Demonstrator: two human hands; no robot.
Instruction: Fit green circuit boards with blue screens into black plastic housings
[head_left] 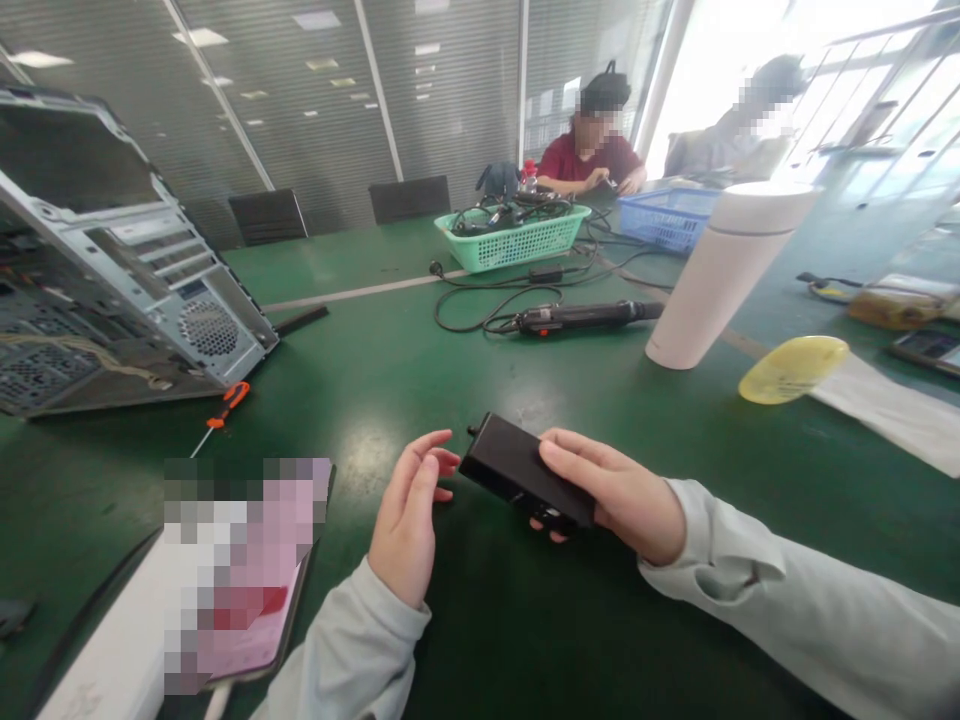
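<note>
A flat black box-shaped device (517, 468) is held above the green table, its kind not clear from here. My right hand (607, 485) grips its right end, thumb on top and fingertips showing underneath. From the device's far left corner a small dark knob or plug sticks out, and a few small openings show along its near side. Just left of the device is my left hand (411, 510), fingers apart and slightly curled, holding nothing. A narrow gap seems to separate its fingertips from the device.
At left stand an opened computer case (150, 270), an orange-handled screwdriver (229, 405) and a partly blurred phone (255, 620). Beyond my hands lie a corded electric screwdriver (577, 317), a green basket (517, 245) of cables and a pale tumbler (720, 280). A person (600, 150) sits across the table.
</note>
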